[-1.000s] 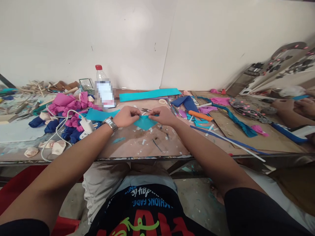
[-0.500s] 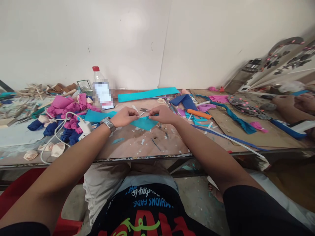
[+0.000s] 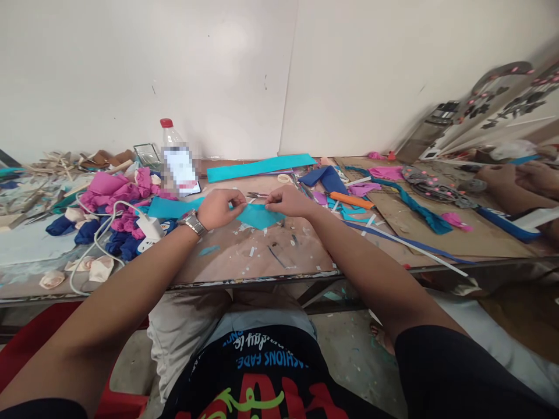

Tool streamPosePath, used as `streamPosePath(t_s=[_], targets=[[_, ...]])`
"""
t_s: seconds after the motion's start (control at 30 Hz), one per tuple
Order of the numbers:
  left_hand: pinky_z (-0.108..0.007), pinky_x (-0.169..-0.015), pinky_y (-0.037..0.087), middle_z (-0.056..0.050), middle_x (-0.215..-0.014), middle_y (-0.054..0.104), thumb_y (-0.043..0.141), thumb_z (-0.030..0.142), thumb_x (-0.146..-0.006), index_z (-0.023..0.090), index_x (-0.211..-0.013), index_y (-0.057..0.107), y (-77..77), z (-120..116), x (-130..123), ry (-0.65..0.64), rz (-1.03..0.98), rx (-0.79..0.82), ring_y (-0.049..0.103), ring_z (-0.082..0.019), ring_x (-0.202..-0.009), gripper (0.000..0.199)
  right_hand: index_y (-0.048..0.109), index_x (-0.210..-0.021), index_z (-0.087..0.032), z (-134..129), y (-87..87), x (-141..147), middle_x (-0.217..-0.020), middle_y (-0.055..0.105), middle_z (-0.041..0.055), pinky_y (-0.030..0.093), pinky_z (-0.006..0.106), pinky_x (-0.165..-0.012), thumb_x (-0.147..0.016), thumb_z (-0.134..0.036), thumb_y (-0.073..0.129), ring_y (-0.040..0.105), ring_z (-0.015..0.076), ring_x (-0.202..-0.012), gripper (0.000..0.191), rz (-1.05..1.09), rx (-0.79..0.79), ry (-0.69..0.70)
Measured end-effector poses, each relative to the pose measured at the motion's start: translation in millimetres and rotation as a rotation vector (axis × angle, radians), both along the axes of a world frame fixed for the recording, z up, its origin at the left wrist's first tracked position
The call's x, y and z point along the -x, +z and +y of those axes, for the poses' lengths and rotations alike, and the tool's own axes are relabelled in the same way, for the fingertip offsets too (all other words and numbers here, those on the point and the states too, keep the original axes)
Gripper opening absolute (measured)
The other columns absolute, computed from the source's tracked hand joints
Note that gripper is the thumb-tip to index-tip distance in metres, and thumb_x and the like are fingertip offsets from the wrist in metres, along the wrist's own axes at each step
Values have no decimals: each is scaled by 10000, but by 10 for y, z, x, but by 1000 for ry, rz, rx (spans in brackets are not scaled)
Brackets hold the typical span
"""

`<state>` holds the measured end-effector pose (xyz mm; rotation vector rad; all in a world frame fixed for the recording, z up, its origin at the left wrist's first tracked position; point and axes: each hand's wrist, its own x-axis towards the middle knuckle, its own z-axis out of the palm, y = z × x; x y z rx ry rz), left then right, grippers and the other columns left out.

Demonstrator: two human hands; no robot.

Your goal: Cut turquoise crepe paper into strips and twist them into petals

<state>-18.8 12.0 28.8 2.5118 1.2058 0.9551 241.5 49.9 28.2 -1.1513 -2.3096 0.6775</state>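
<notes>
A turquoise strip (image 3: 261, 217) is pinched along its upper edge between my two hands. My left hand (image 3: 222, 208), with a watch at the wrist, grips it on the left, thumb and forefinger together. On the right, my right hand (image 3: 286, 201) pinches the same edge. The strip's longer part runs left behind my left wrist. Just beyond my hands lies a small pair of scissors or tweezers (image 3: 257, 194), too small to tell. A second turquoise strip (image 3: 262, 167) lies flat near the wall.
Pink crumpled fabric (image 3: 107, 185), a white cable with a plug (image 3: 149, 226), a phone (image 3: 182, 170) and a red-capped bottle (image 3: 166, 123) are at left. To the right lie an orange cutter (image 3: 350, 201), blue strips and cardboard (image 3: 402, 233). Another person's hands (image 3: 535, 177) are far right.
The upper edge of the turquoise strip between my hands now looks straighter, and my fingertips are slightly farther apart. The whole view has shifted a little.
</notes>
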Motion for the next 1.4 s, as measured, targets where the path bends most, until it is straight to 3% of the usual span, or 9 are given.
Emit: streamPosePath(t_s=[0.5,0.7,0.83,1.17,1.4], targets=[[-326,-783,453,-51,-895,767,541,334,-947,192,-924,726,-18,54,50,59,90,-122,676,-207,-829,235,777,-758,-133,-23,36,29,-648,697,15,372,242,-558,-723,-359,664,510,111,-578,255,62,-3,-40],[-336,-802,484,-68,-999,780,573,372,-916,186,-1011,722,2,9,12,32,66,-81,693,-223,-881,256,786,-768,-127,-35,25,52,-653,695,18,359,246,-551,-727,-367,662,507,111,-580,274,60,-6,-27],[-332,-796,489,-70,-966,779,558,338,-914,185,-947,721,4,-7,-10,-7,61,-74,693,-221,-868,226,784,-762,-131,-39,12,65,-639,682,15,350,242,-547,-726,-375,669,505,111,-580,272,66,2,-15],[-334,-805,496,-57,-943,768,555,253,-875,187,-942,701,-32,39,30,49,1,-62,693,-219,-865,174,777,-772,-130,-48,21,71,-647,683,14,354,241,-545,-737,-385,671,494,108,-566,278,85,38,-9],[-356,-903,522,-62,-1115,778,552,203,-803,186,-1149,696,-34,-33,-11,-82,18,12,718,-244,-1013,375,788,-802,-125,-112,-1,118,-700,714,35,392,250,-588,-768,-378,672,572,135,-632,281,96,44,34]])
